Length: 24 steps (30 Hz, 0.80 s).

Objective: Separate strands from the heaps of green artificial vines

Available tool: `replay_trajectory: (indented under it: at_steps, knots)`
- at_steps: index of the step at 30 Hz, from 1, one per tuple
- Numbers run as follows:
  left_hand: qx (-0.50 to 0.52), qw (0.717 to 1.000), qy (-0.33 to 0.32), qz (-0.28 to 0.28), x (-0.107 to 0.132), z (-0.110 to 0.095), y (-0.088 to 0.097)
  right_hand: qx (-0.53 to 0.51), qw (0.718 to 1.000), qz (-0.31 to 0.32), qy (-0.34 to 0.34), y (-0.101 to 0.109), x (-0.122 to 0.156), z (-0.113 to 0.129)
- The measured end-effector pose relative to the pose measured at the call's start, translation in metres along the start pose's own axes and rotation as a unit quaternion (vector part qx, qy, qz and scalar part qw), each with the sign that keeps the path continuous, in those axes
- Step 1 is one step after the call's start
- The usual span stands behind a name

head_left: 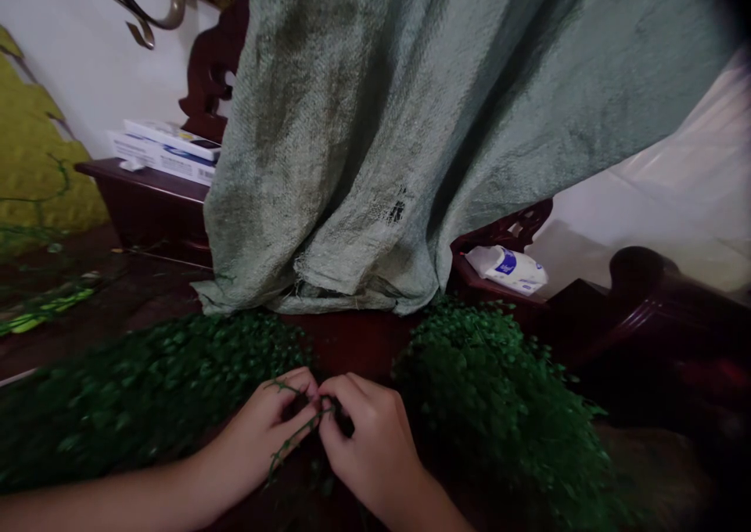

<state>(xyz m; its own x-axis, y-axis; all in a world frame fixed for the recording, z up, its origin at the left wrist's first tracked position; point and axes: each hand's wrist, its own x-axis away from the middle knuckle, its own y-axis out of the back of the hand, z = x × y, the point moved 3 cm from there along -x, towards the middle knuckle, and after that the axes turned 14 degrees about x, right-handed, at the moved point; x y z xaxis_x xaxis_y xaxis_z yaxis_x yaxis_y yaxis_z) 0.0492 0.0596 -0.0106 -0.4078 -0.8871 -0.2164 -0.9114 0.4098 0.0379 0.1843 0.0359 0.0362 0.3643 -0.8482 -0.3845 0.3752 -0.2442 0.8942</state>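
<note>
My left hand and my right hand meet fingertip to fingertip at the lower middle. Both pinch a thin green stem with small side shoots, which trails down across my left fingers. Whether the stem is one piece or two joined at the fingertips, I cannot tell. To the left of my left hand spreads a mass of small-leaved greenery. A second bushy heap of greenery lies close to the right of my right hand.
A grey-green woven cloth hangs ahead, down to the dark red wooden surface. White boxes sit on a ledge at left. A tissue pack lies at right, near a curved dark wooden armrest.
</note>
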Motion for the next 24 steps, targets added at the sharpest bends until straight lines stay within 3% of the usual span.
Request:
replay_trajectory:
  at_steps: [5, 9, 18, 24]
  knots:
    - [-0.002, 1.0, -0.008, 0.025, -0.001, -0.007, -0.002, 0.017, 1.0, -0.009, -0.006, 0.0, 0.003, 0.003]
    - [-0.003, 0.998, -0.021, 0.051, 0.001, -0.014, -0.004, 0.019, 1.0, 0.023, -0.001, -0.002, 0.005, 0.007]
    - [-0.073, 0.997, 0.009, 0.033, 0.014, 0.014, -0.001, 0.046, 0.995, 0.089, 0.018, -0.004, 0.013, 0.014]
    - [-0.076, 0.996, 0.005, 0.054, 0.012, 0.002, -0.003, 0.07, 0.992, 0.096, 0.036, -0.003, 0.011, 0.015]
